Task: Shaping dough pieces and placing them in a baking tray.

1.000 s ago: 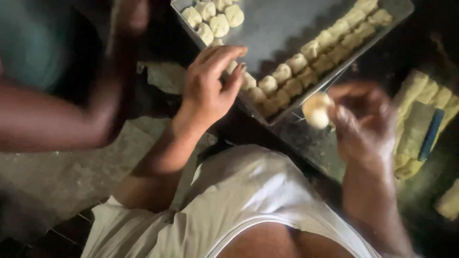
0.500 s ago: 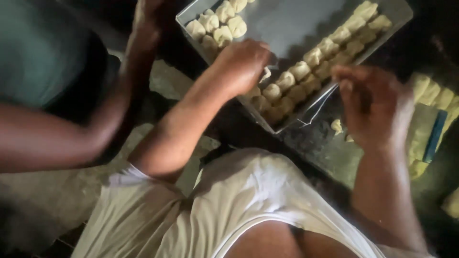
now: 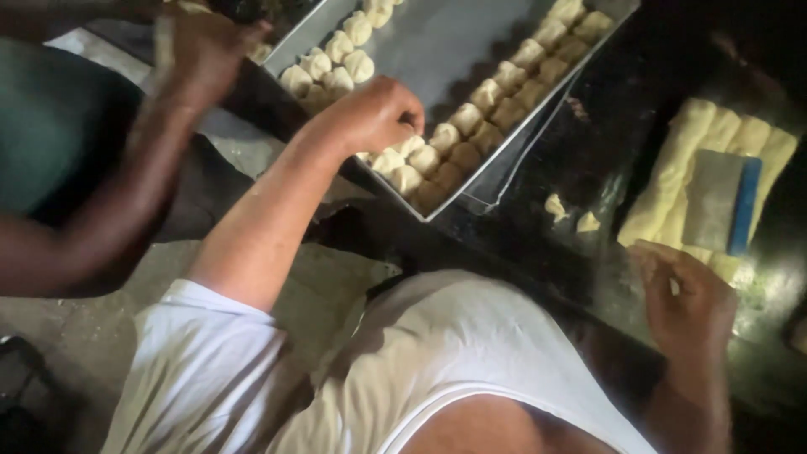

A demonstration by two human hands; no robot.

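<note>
Head view: the left hand (image 3: 374, 113) is curled over the near row of dough pieces (image 3: 437, 155) in the metal baking tray (image 3: 420, 46), fingers bunched together with their tips down among the pieces; whether they pinch one or only press on it cannot be told, since the knuckles hide the tips. The right hand (image 3: 689, 303) hovers low over the dark surface (image 3: 588, 143), fingers loosely bent and partly apart, just beside the slab of pale rolled dough (image 3: 672, 185); nothing shows clearly inside its grip. A flat dough scraper (image 3: 723, 202) with a blue edge lies on top of that slab, and two small dough scraps (image 3: 567, 214) sit on the surface between slab and tray.

The pieces look soft, light and slightly tacky, so they would likely dent under a firm pinch; taking one by its sides with fingertips, gently, seems the safest hold. The slab looks limp and would sag if lifted from one end. The scraper is stiff and is best held by its blue edge.

Another person's arm (image 3: 151, 176) reaches in from the left, its hand near a second cluster of dough balls (image 3: 336, 63) at the tray's far side.
</note>
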